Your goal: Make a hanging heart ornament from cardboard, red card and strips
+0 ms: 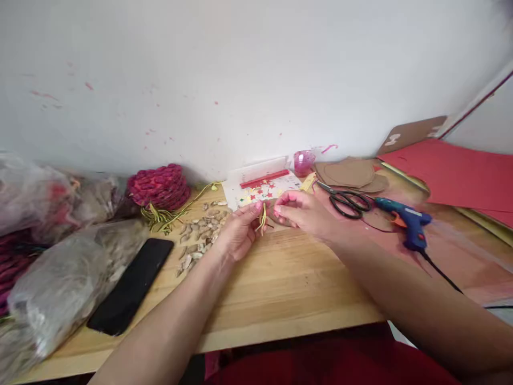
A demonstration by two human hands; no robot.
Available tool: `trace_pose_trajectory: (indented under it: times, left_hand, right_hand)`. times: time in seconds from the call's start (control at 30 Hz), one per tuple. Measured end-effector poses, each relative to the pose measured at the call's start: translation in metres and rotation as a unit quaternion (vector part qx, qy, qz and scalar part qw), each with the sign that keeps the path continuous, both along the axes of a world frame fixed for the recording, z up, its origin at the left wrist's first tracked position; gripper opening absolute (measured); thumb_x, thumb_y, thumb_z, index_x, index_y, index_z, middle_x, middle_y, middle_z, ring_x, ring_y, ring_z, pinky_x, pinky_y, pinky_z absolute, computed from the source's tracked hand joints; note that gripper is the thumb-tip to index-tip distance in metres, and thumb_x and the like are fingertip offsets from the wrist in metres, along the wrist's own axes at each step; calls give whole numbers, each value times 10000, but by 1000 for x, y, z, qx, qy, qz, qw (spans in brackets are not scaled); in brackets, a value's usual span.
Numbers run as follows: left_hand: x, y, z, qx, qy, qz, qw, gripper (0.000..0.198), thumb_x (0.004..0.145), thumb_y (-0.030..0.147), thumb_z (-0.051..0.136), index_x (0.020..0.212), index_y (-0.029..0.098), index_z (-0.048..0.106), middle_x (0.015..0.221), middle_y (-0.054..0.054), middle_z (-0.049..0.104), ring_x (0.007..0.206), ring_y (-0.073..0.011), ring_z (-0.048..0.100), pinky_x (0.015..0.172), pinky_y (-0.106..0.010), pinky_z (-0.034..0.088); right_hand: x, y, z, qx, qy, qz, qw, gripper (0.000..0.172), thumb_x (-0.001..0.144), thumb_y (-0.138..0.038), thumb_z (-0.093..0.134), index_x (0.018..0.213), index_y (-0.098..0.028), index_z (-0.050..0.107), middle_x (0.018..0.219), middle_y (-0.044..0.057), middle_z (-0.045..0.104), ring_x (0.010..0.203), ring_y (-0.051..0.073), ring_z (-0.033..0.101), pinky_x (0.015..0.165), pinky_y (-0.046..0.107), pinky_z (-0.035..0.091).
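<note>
My left hand (239, 230) grasps a small bunch of yellow-green strands (263, 218) between thumb and fingers; the ends dangle below the pinch. Just to the right of them, my right hand (300, 213) has its thumb and fingertips drawn close together; I cannot tell whether anything is caught between them. A brown piece (273, 218) shows between my hands, too covered to make out.

Just beyond my grip lies a white sheet (232, 188) scattered with small red, yellow and green stars (262, 190), a red strip (264, 179) across it. Farther right of that stands a pink cup (303, 162).

Near my left hand, on its left, peanut shells (202, 233) spread over the wooden table (280, 283). Farther left are a coil of magenta yarn (159, 186), a black phone (130, 286) and a clear plastic bag (68, 275).

To the right of my right hand are black-handled scissors (349, 204), then a blue glue gun (412, 220). Beyond the scissors lie brown cardboard pieces (347, 174); a red sheet (460, 171) lies farthest right.
</note>
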State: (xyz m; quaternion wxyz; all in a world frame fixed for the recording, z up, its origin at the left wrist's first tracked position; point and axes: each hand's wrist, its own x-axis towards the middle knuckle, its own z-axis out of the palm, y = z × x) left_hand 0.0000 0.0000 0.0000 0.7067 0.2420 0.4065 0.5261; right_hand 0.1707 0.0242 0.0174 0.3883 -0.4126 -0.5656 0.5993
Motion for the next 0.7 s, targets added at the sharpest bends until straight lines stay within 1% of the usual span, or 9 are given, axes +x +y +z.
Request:
trace_pose_trajectory:
  times: [0.07, 0.17, 0.23, 0.3, 0.37, 0.43, 0.6, 0.7]
  left_hand:
    - [-1, 0, -2, 9, 5, 6, 1000, 285, 696, 216, 907, 910, 96, 763, 683, -9, 702, 535, -79, 599, 499, -191, 525]
    - [-1, 0, -4, 33, 17, 20, 999, 350, 597, 245, 963, 835, 111, 744, 627, 12, 669, 507, -77, 566, 469, -188, 491]
    - [-2, 1, -5, 50, 25, 30, 998, 407, 532, 281, 990, 799, 122, 727, 615, 17, 661, 499, -78, 553, 453, -186, 465]
    - [-3, 1, -6, 60, 33, 27, 997, 444, 498, 310, 1001, 787, 129, 717, 630, 13, 671, 508, -78, 557, 453, -181, 449]
    - [-4, 1, -6, 65, 42, 15, 997, 456, 485, 327, 1005, 769, 134, 705, 641, 9, 677, 513, -78, 560, 459, -180, 441]
    - [-4, 0, -7, 67, 50, 4, 996, 461, 483, 340, 1004, 759, 137, 698, 646, 9, 676, 505, -75, 552, 460, -180, 433]
    - [-3, 0, -9, 66, 42, -1, 997, 460, 480, 337, 1005, 737, 132, 682, 655, 14, 649, 539, -71, 556, 490, -169, 442]
    - [-4, 1, -9, 57, 34, 0, 998, 429, 522, 319, 987, 751, 139, 672, 672, 21, 627, 564, -71, 557, 510, -165, 453]
  right_hand:
    - [1, 0, -1, 24, -14, -8, 1000, 175, 716, -295, 727, 765, -178, 607, 603, -33, 616, 494, 65, 487, 443, 207, 306]
    - [3, 1, -3, 30, -37, 3, 999, 161, 711, -282, 746, 779, -174, 649, 606, -21, 624, 518, 84, 519, 462, 218, 350]
    - [4, 2, -5, 11, -49, 30, 998, 159, 701, -272, 763, 788, -169, 678, 638, -8, 642, 533, 91, 535, 467, 224, 371]
    - [5, 3, -6, -27, -37, 70, 996, 166, 692, -266, 778, 792, -163, 695, 668, -3, 649, 535, 88, 533, 466, 223, 374]
    - [6, 3, -8, -65, -2, 107, 992, 174, 687, -261, 788, 794, -156, 699, 681, -7, 645, 534, 79, 522, 468, 217, 364]
    - [7, 3, -9, -84, 28, 127, 988, 180, 685, -252, 795, 797, -153, 693, 678, -15, 636, 529, 69, 505, 472, 209, 350]
    - [11, 4, -9, -68, 43, 156, 984, 185, 717, -255, 805, 810, -148, 685, 686, -12, 638, 549, 70, 504, 505, 209, 367]
    - [13, 3, -7, -70, 54, 166, 982, 187, 722, -258, 814, 817, -150, 694, 702, -5, 649, 558, 71, 505, 520, 210, 373]
